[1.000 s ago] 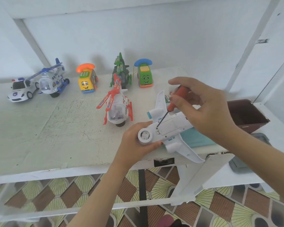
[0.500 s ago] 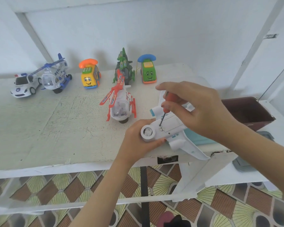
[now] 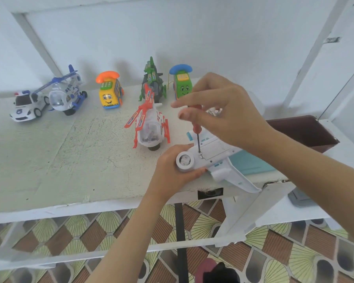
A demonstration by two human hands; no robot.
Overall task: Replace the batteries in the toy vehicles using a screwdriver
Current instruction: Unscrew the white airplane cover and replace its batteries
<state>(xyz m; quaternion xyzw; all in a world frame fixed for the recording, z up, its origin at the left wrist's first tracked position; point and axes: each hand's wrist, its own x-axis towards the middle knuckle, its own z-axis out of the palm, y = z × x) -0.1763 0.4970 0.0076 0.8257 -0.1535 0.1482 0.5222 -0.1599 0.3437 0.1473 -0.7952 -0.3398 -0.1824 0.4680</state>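
Red helicopter [image 3: 149, 129] just beyond left hand [image 3: 170, 170], maybe touching; open tabletop [image 3: 59, 160] leftward.

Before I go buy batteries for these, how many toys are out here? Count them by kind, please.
Helicopters: 3 (blue helicopter, green helicopter, red helicopter)
Phone cars: 2 (yellow phone car, green phone car)
Police car: 1
Airplane: 1
Total: 7
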